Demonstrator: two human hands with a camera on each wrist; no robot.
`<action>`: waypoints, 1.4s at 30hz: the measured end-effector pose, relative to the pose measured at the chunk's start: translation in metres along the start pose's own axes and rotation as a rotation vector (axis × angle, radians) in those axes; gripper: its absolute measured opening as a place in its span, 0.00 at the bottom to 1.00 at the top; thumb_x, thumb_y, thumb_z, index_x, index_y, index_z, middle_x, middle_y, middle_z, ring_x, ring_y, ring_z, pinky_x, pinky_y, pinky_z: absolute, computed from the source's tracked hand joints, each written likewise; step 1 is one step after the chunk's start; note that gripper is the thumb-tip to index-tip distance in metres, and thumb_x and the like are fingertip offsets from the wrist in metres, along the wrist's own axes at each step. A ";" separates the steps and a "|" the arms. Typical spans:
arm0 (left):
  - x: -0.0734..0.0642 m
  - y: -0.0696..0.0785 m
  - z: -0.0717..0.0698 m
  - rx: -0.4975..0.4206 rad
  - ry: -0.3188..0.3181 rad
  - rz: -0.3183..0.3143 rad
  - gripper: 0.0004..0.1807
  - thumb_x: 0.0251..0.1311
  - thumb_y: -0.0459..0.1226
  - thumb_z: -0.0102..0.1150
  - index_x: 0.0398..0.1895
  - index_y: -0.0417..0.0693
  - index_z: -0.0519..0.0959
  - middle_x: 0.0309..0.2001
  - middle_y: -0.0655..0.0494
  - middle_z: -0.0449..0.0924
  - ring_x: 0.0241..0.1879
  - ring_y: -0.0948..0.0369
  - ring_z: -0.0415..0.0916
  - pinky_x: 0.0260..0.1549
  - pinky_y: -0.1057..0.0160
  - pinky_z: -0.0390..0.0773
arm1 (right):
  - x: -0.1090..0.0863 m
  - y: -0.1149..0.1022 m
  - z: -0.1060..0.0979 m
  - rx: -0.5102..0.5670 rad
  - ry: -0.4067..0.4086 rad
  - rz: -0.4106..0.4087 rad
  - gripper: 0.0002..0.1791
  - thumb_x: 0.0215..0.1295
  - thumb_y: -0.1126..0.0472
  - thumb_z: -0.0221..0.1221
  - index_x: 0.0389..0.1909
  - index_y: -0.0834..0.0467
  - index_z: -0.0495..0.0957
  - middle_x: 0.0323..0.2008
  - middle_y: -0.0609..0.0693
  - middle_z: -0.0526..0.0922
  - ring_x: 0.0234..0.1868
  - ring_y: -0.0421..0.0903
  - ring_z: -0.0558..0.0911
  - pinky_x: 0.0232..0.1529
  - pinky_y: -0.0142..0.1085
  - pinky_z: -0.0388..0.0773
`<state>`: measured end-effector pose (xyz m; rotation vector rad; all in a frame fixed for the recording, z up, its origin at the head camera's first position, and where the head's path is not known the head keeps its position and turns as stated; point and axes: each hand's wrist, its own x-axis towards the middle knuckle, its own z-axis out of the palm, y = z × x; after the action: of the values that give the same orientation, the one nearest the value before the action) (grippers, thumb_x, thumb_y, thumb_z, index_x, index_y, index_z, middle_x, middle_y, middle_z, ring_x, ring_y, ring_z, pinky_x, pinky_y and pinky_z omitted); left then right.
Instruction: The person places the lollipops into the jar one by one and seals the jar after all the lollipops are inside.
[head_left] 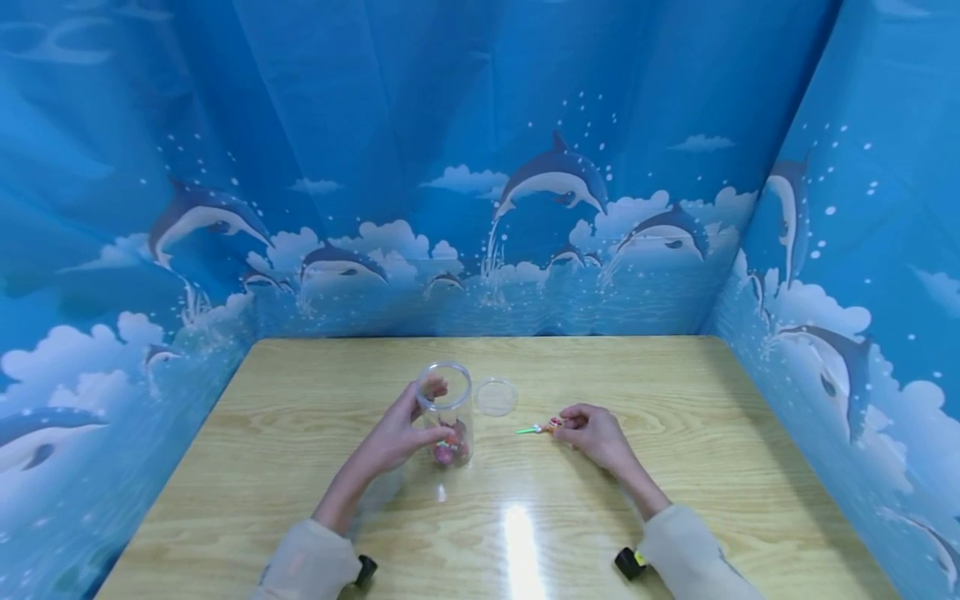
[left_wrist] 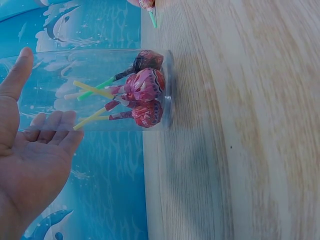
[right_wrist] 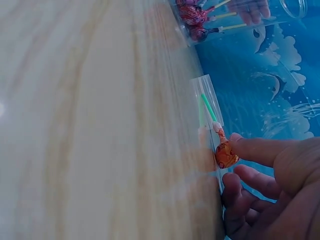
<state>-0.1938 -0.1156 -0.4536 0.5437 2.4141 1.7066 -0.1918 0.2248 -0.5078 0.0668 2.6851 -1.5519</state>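
A clear plastic jar (head_left: 467, 408) stands upright on the table, its mouth uncovered. Several wrapped lollipops (left_wrist: 145, 87) lie at its bottom, heads down, with yellow and green sticks pointing up. My left hand (head_left: 401, 433) holds the jar from its left side, thumb and fingers spread around the wall. To the right, my right hand (head_left: 597, 435) pinches a lollipop (right_wrist: 226, 154) in an orange wrapper by its head, low over the table. Its green stick (head_left: 527, 431) points left towards the jar. Whether this lollipop touches the table I cannot tell.
A round clear lid (head_left: 497, 397) lies flat on the wooden table (head_left: 637, 367), just right of the jar. Blue curtains (head_left: 420, 125) printed with dolphins hang behind the table and along both sides. Light glares off the tabletop near the front.
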 end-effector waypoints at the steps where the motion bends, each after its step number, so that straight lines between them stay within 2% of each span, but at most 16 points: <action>1: 0.000 0.000 0.000 -0.002 0.000 0.001 0.45 0.53 0.33 0.78 0.73 0.38 0.63 0.70 0.36 0.69 0.73 0.41 0.64 0.75 0.43 0.58 | 0.001 0.000 0.001 -0.022 0.007 0.001 0.18 0.55 0.68 0.74 0.46 0.68 0.83 0.32 0.50 0.84 0.31 0.41 0.80 0.26 0.30 0.81; 4: 0.000 0.000 0.000 0.003 0.002 0.005 0.45 0.53 0.33 0.78 0.73 0.39 0.64 0.70 0.36 0.69 0.72 0.41 0.64 0.75 0.43 0.58 | 0.002 0.000 0.002 -0.061 0.007 -0.006 0.17 0.55 0.67 0.74 0.45 0.67 0.83 0.31 0.49 0.84 0.29 0.42 0.79 0.25 0.30 0.79; 9: 0.000 0.001 0.001 0.012 0.003 0.005 0.44 0.53 0.33 0.78 0.72 0.42 0.65 0.70 0.37 0.70 0.72 0.40 0.64 0.74 0.42 0.59 | 0.001 0.000 -0.003 -0.131 0.026 -0.036 0.17 0.57 0.66 0.73 0.46 0.67 0.84 0.33 0.50 0.84 0.33 0.43 0.80 0.32 0.30 0.79; 14: 0.002 0.000 0.001 0.011 0.002 -0.002 0.45 0.54 0.32 0.77 0.73 0.40 0.64 0.70 0.37 0.69 0.73 0.41 0.64 0.75 0.43 0.58 | 0.003 0.003 -0.007 -0.184 0.064 -0.061 0.14 0.61 0.65 0.70 0.45 0.67 0.84 0.35 0.53 0.86 0.36 0.45 0.82 0.37 0.35 0.80; 21: 0.002 0.000 0.001 0.013 -0.003 0.015 0.45 0.54 0.32 0.77 0.73 0.38 0.63 0.70 0.36 0.69 0.72 0.41 0.64 0.75 0.43 0.58 | 0.003 0.004 -0.010 -0.215 0.056 -0.060 0.13 0.63 0.63 0.70 0.44 0.67 0.84 0.34 0.52 0.86 0.36 0.45 0.82 0.37 0.38 0.81; 28: 0.002 0.000 0.001 0.015 -0.003 0.018 0.45 0.54 0.33 0.78 0.73 0.38 0.63 0.70 0.36 0.69 0.72 0.41 0.64 0.75 0.42 0.58 | -0.009 0.002 -0.011 -0.232 0.040 -0.051 0.12 0.65 0.60 0.70 0.43 0.64 0.85 0.33 0.49 0.86 0.34 0.44 0.82 0.37 0.39 0.82; 34: 0.002 -0.001 0.000 0.017 0.001 0.001 0.44 0.55 0.32 0.77 0.74 0.39 0.64 0.70 0.36 0.69 0.73 0.41 0.64 0.75 0.42 0.58 | -0.025 -0.003 -0.011 -0.292 0.007 -0.034 0.14 0.56 0.63 0.74 0.41 0.64 0.85 0.32 0.47 0.83 0.34 0.43 0.80 0.35 0.37 0.81; 39: 0.001 -0.001 0.001 0.011 0.002 -0.022 0.45 0.55 0.32 0.77 0.74 0.39 0.63 0.71 0.37 0.69 0.73 0.41 0.63 0.75 0.42 0.57 | -0.031 -0.004 -0.012 -0.359 0.015 -0.035 0.06 0.56 0.66 0.73 0.34 0.61 0.86 0.29 0.47 0.85 0.31 0.43 0.81 0.36 0.40 0.82; 42: 0.001 0.000 0.001 0.009 0.001 -0.023 0.45 0.55 0.33 0.77 0.74 0.39 0.63 0.71 0.37 0.69 0.73 0.42 0.63 0.75 0.43 0.57 | -0.032 -0.004 -0.014 -0.358 0.008 -0.022 0.03 0.60 0.66 0.70 0.33 0.61 0.86 0.29 0.47 0.86 0.30 0.43 0.81 0.35 0.40 0.83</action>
<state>-0.1943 -0.1147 -0.4538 0.5153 2.4204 1.6877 -0.1607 0.2344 -0.4958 0.0317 2.9297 -1.0527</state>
